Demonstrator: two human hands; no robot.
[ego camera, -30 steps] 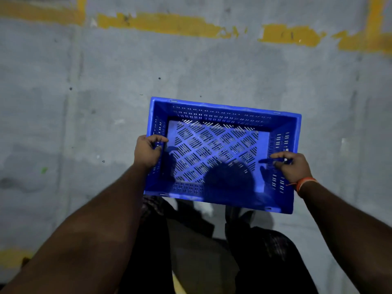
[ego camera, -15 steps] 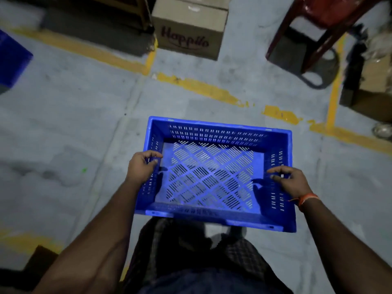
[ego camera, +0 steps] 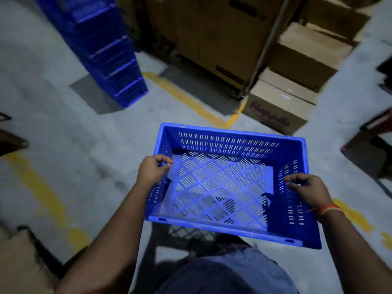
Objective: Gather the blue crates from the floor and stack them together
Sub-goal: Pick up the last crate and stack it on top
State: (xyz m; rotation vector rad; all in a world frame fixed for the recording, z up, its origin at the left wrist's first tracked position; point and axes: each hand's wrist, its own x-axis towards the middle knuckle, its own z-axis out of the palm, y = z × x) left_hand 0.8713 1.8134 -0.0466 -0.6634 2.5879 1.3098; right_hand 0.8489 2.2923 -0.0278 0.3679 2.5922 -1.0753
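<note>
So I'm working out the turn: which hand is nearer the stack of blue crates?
Left. The left hand holds the crate's left wall, on the stack's side; the right hand holds the far wall.

Stack of blue crates [ego camera: 99, 47] — top cut off by the upper edge, motion-blurred, so the number of crates cannot be counted. Cardboard boxes [ego camera: 212, 37] behind are smeared; only the printing on the nearest box [ego camera: 273, 111] is partly legible. Fingertips of the left hand [ego camera: 151, 170] curl over the held crate's [ego camera: 224, 136] wall and are hidden inside it. Dark object [ego camera: 10, 141] at the left edge and dark red furniture [ego camera: 369, 132] at the right are both cropped — unidentifiable.
</note>
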